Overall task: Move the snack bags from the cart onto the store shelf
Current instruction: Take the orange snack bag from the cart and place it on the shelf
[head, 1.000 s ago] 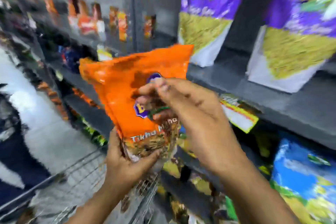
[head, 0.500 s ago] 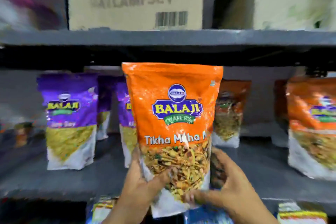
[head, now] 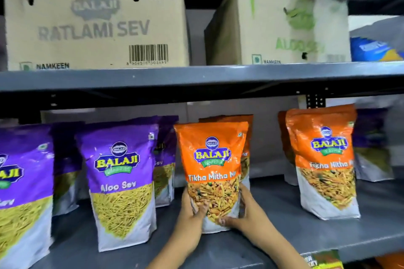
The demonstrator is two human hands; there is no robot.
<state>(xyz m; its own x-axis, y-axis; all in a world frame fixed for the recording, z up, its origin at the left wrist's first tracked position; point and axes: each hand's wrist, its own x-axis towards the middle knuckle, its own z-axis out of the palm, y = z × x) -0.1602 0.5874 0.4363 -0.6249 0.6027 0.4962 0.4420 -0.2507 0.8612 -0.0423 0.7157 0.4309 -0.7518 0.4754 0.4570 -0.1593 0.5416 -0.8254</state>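
Observation:
An orange Tikha Mitha Mix snack bag (head: 213,159) stands upright on the grey store shelf (head: 284,231), in front of another orange bag. My left hand (head: 192,209) grips its lower left side and my right hand (head: 244,214) grips its lower right side, thumbs across the front. Purple Aloo Sev bags (head: 122,181) stand to its left. A second row of orange bags (head: 323,164) stands to its right. The cart is out of view.
Two cardboard boxes, one marked Ratlami Sev (head: 94,22) and one marked Aloo Sev (head: 279,26), sit on the upper shelf. A gap of bare shelf lies between the held bag and the orange bags on the right. More packets (head: 321,262) show below the shelf edge.
The orange bag came up from the cart side to the shelf and now stands on it among the rows. Both hands slid down to its lower corners. The view swung to face the shelf.

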